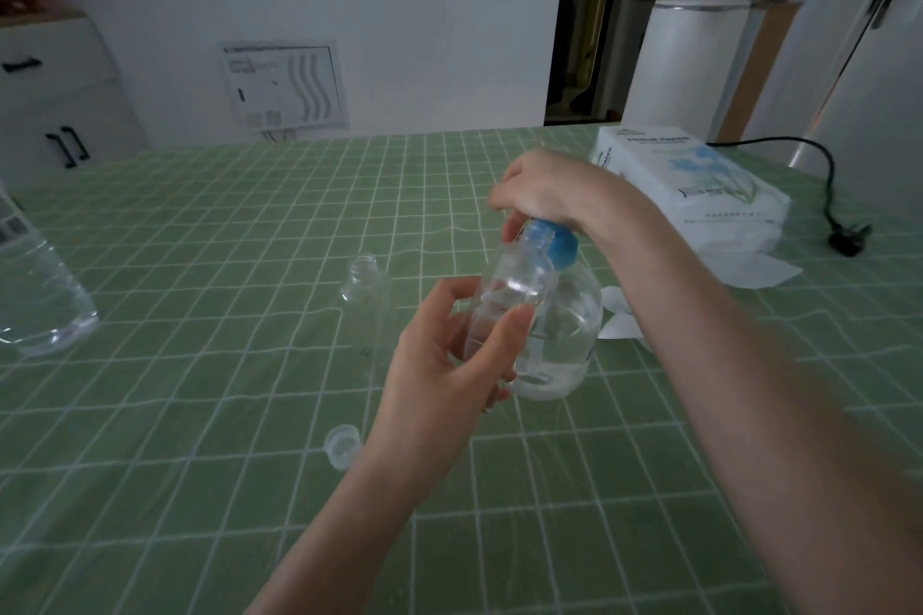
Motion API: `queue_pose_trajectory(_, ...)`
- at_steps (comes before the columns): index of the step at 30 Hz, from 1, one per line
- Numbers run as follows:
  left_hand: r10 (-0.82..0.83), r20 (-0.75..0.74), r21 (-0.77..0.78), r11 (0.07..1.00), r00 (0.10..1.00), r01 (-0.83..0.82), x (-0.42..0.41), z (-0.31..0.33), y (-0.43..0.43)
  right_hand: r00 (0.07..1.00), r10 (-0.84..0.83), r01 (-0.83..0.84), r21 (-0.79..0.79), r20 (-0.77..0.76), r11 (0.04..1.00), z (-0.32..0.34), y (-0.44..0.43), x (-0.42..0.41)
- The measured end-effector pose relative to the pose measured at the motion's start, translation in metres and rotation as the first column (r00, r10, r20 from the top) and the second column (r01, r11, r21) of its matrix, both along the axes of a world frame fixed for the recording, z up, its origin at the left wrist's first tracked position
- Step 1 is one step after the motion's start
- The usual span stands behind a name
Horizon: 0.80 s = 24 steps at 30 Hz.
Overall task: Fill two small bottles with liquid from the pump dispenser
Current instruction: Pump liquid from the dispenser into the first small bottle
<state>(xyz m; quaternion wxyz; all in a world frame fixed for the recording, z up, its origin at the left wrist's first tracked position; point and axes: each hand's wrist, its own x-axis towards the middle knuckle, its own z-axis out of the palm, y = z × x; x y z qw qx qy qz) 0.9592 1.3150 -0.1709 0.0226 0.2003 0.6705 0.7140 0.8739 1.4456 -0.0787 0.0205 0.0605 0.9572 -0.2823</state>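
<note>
Left hand (449, 365) gripped the small bottle (514, 295), thumb on the near side and fingers curled round the back. The bottle was held off the table, just left of the pump dispenser (564, 330) and touching or nearly touching it. Its long axis leaned up and to the right, with the open mouth right at the spout of the blue pump head (554, 240).

Right hand (544, 190) sat on top of that head, fingers curled down over it, wrist bent. Judged to be the pumping stroke; what matters next is keeping mouth under spout.

Contents: dispenser held clear liquid in its lower part. Level in the held bottle could not be told through the clear walls.

The second small bottle (364, 285) stood upright and uncapped on the green checked cloth (200, 240), left of the hands and apart from them; it looked empty. A loose cap (342, 444) lay nearer. A large clear bottle (35, 295) was at the far left edge, a tissue pack (699, 185) far right.
</note>
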Motion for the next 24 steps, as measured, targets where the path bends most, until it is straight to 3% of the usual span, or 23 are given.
queue_pose_trajectory(10,0.007,-0.009,0.015,1.000,1.000,-0.006,0.001,0.001,0.001,0.999,-0.002,0.002,0.015,-0.053,1.000,0.007,0.002,0.000)
queue_pose_trajectory(24,0.008,-0.002,0.019,1.000,1.000,-0.008,0.002,0.001,0.001,1.000,0.008,-0.008,-0.002,-0.010,1.000,-0.003,0.000,0.002)
